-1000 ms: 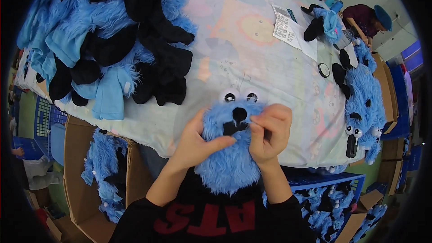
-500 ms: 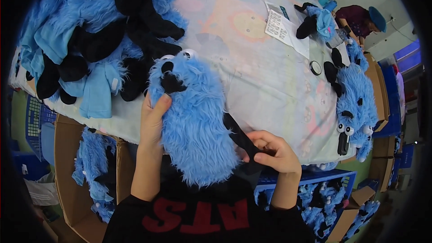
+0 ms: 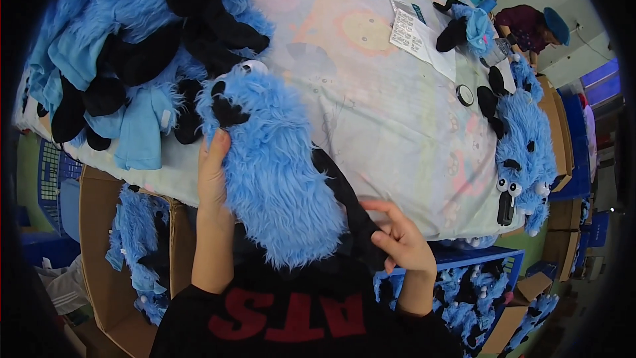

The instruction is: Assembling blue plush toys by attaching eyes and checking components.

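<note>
"How will that blue plush (image 3: 281,166) handle?"
"Light and soft, I'd judge, with long fur that may slip a little; the black limb (image 3: 343,185) looks limp. Its padded head end and that limb seem the places to hold."
"Where is it?"
"At the near edge of the table (image 3: 384,139). The left hand (image 3: 213,176) clasps the head end, thumb near the black patch (image 3: 230,114), fingers mostly hidden behind; the right hand (image 3: 402,245) pinches the limb between thumb and fingers."
"Counts?"
"One plush in hand. On the table's right half, one round disc (image 3: 465,95) and one printed sheet (image 3: 409,36). Below the table's left edge, one large carton (image 3: 103,238); below its right, one blue crate (image 3: 464,263). The furry pile (image 3: 139,10) on the table's left is too tangled to count."
</note>
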`<state>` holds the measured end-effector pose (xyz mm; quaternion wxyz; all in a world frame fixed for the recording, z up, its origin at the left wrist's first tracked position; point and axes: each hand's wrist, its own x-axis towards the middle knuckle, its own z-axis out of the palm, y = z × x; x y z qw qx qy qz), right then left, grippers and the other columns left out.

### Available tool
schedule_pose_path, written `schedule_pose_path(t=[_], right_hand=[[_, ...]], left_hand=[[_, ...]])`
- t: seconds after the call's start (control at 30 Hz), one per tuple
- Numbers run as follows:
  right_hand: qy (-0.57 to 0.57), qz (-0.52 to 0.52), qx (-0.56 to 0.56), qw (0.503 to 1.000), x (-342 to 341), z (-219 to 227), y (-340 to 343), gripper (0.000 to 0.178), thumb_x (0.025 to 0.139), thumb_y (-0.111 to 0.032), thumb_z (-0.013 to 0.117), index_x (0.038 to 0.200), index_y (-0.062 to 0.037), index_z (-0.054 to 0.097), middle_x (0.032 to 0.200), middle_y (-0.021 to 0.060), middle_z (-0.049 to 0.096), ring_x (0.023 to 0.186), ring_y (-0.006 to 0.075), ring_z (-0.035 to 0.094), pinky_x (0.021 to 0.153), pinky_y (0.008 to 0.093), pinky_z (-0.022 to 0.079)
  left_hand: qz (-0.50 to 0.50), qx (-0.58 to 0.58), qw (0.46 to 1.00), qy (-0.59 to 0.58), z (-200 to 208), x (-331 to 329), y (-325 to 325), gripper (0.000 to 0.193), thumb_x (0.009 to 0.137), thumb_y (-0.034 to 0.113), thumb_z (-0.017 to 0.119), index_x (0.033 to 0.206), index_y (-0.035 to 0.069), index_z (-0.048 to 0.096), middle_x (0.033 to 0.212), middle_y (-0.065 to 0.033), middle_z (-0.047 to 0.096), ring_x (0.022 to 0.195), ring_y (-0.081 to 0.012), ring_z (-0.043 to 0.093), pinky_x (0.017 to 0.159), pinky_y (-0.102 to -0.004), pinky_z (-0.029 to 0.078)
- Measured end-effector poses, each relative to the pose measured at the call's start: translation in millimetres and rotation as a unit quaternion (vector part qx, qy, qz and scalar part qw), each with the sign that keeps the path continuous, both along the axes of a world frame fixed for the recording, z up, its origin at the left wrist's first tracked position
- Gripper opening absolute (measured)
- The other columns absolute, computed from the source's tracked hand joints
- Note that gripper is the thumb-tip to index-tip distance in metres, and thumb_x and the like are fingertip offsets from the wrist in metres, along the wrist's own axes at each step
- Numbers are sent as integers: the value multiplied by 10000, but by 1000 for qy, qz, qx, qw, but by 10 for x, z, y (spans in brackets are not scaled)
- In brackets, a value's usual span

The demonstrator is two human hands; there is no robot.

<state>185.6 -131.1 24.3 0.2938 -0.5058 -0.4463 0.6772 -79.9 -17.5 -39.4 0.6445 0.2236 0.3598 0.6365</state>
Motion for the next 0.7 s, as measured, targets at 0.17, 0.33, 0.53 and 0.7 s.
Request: schedule_pose_path(t=[0.17, 0.33, 0.53, 0.7], right_hand=[[-336, 97, 152, 924, -87, 51, 63, 493, 819, -128, 621, 1256, 2, 433, 827, 89, 608, 611, 160, 559, 558, 230, 428], [-30, -239, 351, 905, -511, -43, 607, 629, 769, -189, 689, 1278, 24, 389, 1014, 137, 596, 849, 227, 575, 800, 309, 444], [117, -241, 168, 949, -424, -131, 865, 453, 783, -88, 634, 1186, 4, 448, 1001, 98, 590, 889, 190, 566, 836, 293, 435], [211, -280, 153, 924, -305, -183, 900, 377, 786, -22, 591, 1141, -7, 468, 988, 91, 589, 885, 176, 565, 828, 286, 439]], left_hand=[[11, 11, 999, 49, 231, 86, 30, 391, 813, 125, 631, 1163, 3, 506, 1016, -109, 615, 804, -162, 606, 732, -251, 499], [-96, 103, 986, 94, 756, 421, -32, 494, 793, 47, 612, 1242, -16, 416, 1103, -122, 569, 907, -153, 568, 821, -251, 459], [-185, 280, 933, 134, 766, 235, 6, 424, 862, 157, 494, 1244, -7, 409, 1230, -152, 463, 1102, -220, 473, 936, -323, 368], [-232, 192, 942, 149, 477, 25, -437, 266, 858, 120, 493, 1097, 4, 465, 1171, -139, 506, 976, -188, 502, 842, -285, 397]])
